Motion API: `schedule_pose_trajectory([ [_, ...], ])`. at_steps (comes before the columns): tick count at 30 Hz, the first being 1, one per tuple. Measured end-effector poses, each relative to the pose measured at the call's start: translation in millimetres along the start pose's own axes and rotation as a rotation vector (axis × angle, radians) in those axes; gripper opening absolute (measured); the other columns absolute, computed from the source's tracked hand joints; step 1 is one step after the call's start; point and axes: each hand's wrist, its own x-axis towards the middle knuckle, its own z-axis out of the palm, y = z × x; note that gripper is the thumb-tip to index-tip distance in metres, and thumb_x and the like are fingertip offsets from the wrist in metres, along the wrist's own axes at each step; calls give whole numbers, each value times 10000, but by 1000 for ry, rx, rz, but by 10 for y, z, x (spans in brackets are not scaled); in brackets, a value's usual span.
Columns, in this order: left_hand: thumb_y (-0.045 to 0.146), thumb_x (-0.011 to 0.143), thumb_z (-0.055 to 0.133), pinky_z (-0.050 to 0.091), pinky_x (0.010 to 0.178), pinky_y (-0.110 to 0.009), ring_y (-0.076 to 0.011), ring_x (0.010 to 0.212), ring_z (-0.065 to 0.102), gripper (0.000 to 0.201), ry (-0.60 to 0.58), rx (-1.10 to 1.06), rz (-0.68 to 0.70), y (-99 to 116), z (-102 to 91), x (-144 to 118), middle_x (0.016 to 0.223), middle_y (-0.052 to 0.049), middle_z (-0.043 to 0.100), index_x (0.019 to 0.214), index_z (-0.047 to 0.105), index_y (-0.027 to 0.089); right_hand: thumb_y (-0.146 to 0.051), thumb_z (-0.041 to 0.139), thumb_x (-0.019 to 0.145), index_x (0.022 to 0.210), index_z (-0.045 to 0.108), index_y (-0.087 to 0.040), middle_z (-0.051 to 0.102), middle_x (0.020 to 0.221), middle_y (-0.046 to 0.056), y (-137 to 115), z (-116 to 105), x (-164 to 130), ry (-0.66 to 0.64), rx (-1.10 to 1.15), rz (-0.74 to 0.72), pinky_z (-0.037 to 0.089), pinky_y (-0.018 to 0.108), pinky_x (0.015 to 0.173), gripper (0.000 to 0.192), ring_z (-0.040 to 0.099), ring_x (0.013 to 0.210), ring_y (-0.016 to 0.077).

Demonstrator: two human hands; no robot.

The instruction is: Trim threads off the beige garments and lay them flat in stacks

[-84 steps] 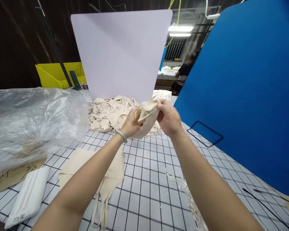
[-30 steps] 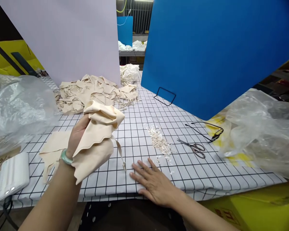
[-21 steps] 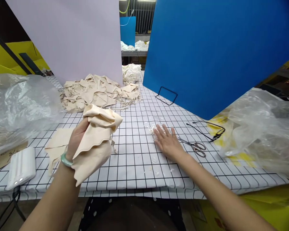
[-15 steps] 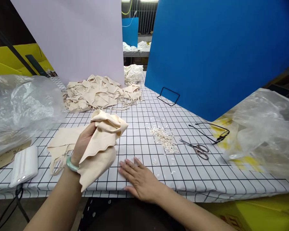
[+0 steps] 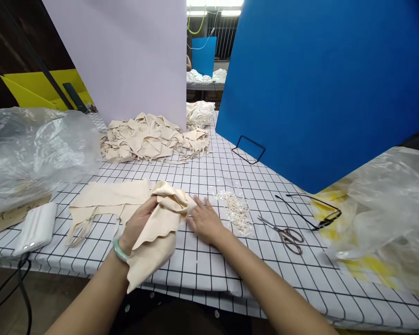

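My left hand point(image 5: 137, 225), with a green bangle at the wrist, grips a bunched beige fabric piece point(image 5: 157, 232) just above the gridded table point(image 5: 209, 265). My right hand point(image 5: 205, 219) lies on the table with fingers apart, touching the right edge of that fabric. A little heap of pale fabric trimmings point(image 5: 237, 211) sits right of my right hand, and small scissors point(image 5: 285, 234) lie beyond it. A flat beige garment with straps point(image 5: 104, 201) lies left of my left hand.
A pile of beige fabric pieces point(image 5: 150, 139) lies at the back by a lilac board point(image 5: 132, 56). A blue board point(image 5: 317, 79) stands on the right. Clear plastic bags sit at left point(image 5: 31, 149) and right point(image 5: 387, 204). A white power bank point(image 5: 35, 228) lies near the left edge.
My left hand has lowered the fabric toward the table. My right hand swept across the table by the trimmings, back to the near edge, and now rests against the fabric.
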Motion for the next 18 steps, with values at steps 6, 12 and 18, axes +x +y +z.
schedule_pose_trajectory([
  [6, 323, 860, 618, 492, 482, -250, -137, 556, 563, 189, 26, 39, -55, 0, 110, -64, 672, -22, 616, 728, 666, 197, -460, 183, 1002, 1560, 195, -33, 134, 1633, 171, 666, -221, 53, 34, -46, 263, -25, 617, 1193, 703, 38, 1519, 346],
  [12, 377, 860, 584, 513, 558, -271, -161, 626, 614, 218, -71, -41, -182, 10, 184, -100, 776, -53, 655, 900, 662, 177, -584, 441, 941, 1514, 328, -272, 297, 1611, 70, 254, -561, -568, 393, 436, 77, 239, 587, 1174, 663, 203, 1495, 324],
  [18, 301, 827, 629, 470, 604, -268, -168, 702, 605, 163, -139, 537, -77, 189, -94, 147, 822, -41, 645, 908, 624, 160, -375, 512, 886, 973, 611, -207, 696, 966, 60, -94, -740, -449, 361, 1104, 36, 546, 369, 795, 214, 652, 896, 216],
])
